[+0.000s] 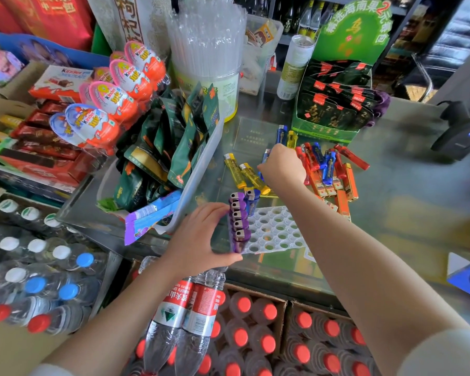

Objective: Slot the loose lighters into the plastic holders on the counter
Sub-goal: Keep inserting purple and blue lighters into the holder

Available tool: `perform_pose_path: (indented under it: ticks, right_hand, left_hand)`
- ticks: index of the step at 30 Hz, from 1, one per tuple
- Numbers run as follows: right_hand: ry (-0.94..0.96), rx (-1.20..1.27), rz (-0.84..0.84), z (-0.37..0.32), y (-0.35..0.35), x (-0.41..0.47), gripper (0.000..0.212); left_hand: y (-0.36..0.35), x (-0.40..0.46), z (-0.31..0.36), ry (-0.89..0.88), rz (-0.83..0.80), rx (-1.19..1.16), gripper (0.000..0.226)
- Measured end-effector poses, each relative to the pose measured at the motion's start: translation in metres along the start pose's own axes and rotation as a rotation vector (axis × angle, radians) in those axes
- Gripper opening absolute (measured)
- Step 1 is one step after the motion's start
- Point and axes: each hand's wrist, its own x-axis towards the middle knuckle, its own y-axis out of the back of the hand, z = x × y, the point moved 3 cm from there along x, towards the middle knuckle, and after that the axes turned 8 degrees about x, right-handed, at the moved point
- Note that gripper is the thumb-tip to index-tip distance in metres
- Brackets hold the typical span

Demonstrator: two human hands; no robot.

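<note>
cluttered shop counter (407,191), glass-topped

Counter stock, non-task: Kinder eggs (114,96) stood racked at the counter's left edge, above chocolate bars (57,82). A clear bin (201,164) of green snack packets (174,142) sat beside them. Bundled straws (206,39) (in a tub) occupied the far edge; a green tea display (334,104) and barcode scanner (464,134) stood far right. Bottled water (244,335) lay below the near edge.
</note>
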Motion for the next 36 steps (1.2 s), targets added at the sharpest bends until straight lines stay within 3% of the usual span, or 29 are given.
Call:
perform_pose_path:
  ticks: [4,7,9,12,17,21,30,36]
  right_hand:
    - [-0.065,0.120,-0.032,0.005,-0.005,0.010,0.034]
    - [-0.070,0.227,-0.102,0.009,-0.004,0.010,0.020]
    - [-0.096,0.451,-0.139,0.012,0.004,0.005,0.006]
    - [-0.078,0.775,-0.165,0.016,0.018,-0.018,0.005]
    - [0.122,0.845,-0.140,0.038,0.022,-0.081,0.017]
    - [0.151,0.949,-0.075,0.057,0.011,-0.111,0.003]
    - [0.295,0.720,-0.188,0.054,-0.006,-0.114,0.013]
    - [0.524,0.478,-0.081,0.047,-0.002,-0.111,0.007]
  left_hand:
    - [0.000,0.000,0.001,-0.009,0.002,0.014,0.079]
    - [0.000,0.000,0.001,-0.009,-0.006,0.012,0.080]
    - [0.000,0.000,0.001,-0.002,-0.003,0.013,0.080]
    - [0.000,0.000,0.001,0.022,-0.005,0.017,0.083]
    - [-0.002,-0.001,0.000,0.020,0.012,0.054,0.086]
    - [0.000,0.000,0.002,0.029,0.008,0.046,0.083]
    - [0.003,0.001,0.006,0.038,0.003,0.047,0.084]
    - [0.003,0.001,0.005,0.047,-0.007,0.046,0.083]
